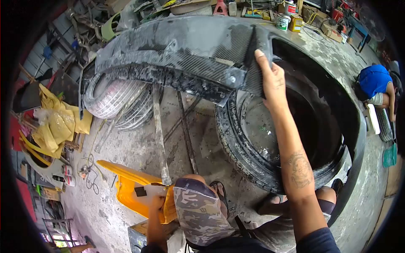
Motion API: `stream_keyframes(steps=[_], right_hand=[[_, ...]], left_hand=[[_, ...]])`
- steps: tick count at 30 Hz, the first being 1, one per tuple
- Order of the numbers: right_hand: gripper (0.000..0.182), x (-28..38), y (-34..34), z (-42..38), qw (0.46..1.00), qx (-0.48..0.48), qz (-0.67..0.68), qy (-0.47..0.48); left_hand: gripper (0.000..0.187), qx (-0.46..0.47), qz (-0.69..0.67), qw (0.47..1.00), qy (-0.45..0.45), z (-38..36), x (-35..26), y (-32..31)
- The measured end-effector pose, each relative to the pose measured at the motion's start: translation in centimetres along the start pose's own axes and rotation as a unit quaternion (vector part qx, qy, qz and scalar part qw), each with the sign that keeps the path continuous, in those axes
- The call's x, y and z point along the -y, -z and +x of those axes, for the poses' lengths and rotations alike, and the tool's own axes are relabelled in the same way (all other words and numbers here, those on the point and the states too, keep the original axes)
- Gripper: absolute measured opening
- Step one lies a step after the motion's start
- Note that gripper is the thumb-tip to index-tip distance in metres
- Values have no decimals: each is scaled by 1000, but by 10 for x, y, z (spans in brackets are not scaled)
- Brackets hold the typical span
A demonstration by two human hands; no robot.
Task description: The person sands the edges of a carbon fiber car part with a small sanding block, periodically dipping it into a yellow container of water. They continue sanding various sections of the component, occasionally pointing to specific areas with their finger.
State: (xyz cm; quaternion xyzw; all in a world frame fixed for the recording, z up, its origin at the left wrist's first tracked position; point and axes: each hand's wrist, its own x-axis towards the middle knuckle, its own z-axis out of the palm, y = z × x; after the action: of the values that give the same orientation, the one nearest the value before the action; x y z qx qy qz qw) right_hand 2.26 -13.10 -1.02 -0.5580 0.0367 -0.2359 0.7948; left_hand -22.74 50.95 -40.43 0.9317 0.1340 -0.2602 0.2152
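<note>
A large black car fender [198,40] with a carbon-fibre weave and grey dust spans the upper middle and curves down the right side. My right hand [274,80] is closed on its inner edge, thumb on the near face and fingers partly hidden behind. Low and to the left, my left hand [157,204] is beside an orange-yellow panel [125,192]; its fingers are blurred, so I cannot tell what they hold. A small black pad [140,191] rests on that panel. Under the fender's right part lies a black tyre [234,143].
Dusty tyres [118,99] and metal stand legs [159,139] are below the fender. Yellow sheeting [52,122] is heaped at left. Paint cans [282,22] stand at the back. A person in blue [373,80] crouches at right, near a green container [390,155].
</note>
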Motion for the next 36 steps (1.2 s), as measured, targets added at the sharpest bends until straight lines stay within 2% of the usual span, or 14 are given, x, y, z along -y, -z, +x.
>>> stream_keyframes(steps=[2, 4, 5, 7, 10, 13, 16, 18, 21, 26, 28, 31, 34, 36], right_hand=[[41, 0, 1, 0, 1000, -2, -13, 6], [42, 1, 1, -2, 1000, 9, 3, 5], [42, 0, -1, -1, 1000, 9, 17, 12], [41, -1, 0, -1, 1000, 8, 7, 9], [41, 1, -2, -1, 1000, 6, 14, 22], [43, -1, -4, -1, 999, -14, 23, 40], [44, -9, -3, 5, 999, -14, 0, 41], [44, -6, -2, 4, 998, -21, -29, 54], [44, 3, -1, 2, 998, -12, -24, 53], [39, 4, -1, 2, 1000, 3, -15, 8], [39, -1, -10, 1, 995, -39, 21, 84], [39, 5, 0, -2, 1000, 0, 18, 0], [42, -2, -5, 5, 997, -27, -16, 66], [42, -6, -3, 4, 997, -31, -29, 58]], left_hand=[[30, 58, 68, 995, 51, -78, -82, 89], [25, -79, 137, 985, -67, -129, -68, 132], [20, -138, 112, 984, 5, -161, -95, 160], [16, -236, 156, 959, 14, -221, -171, 217], [18, -318, 236, 913, -96, -256, -268, 275], [28, -396, 195, 863, -246, -250, -394, 283], [44, -411, 99, 793, -438, -180, -483, 255], [45, -428, 44, 739, -518, -145, -559, 229], [40, -377, -36, 705, -600, -112, -642, 205], [35, -386, -63, 689, -610, -101, -655, 185], [33, -377, -39, 685, -622, -97, -660, 194], [36, -358, -52, 701, -615, -93, -670, 196], [31, -353, -76, 730, -581, -108, -639, 181], [31, -374, -58, 693, -614, -96, -662, 191]])
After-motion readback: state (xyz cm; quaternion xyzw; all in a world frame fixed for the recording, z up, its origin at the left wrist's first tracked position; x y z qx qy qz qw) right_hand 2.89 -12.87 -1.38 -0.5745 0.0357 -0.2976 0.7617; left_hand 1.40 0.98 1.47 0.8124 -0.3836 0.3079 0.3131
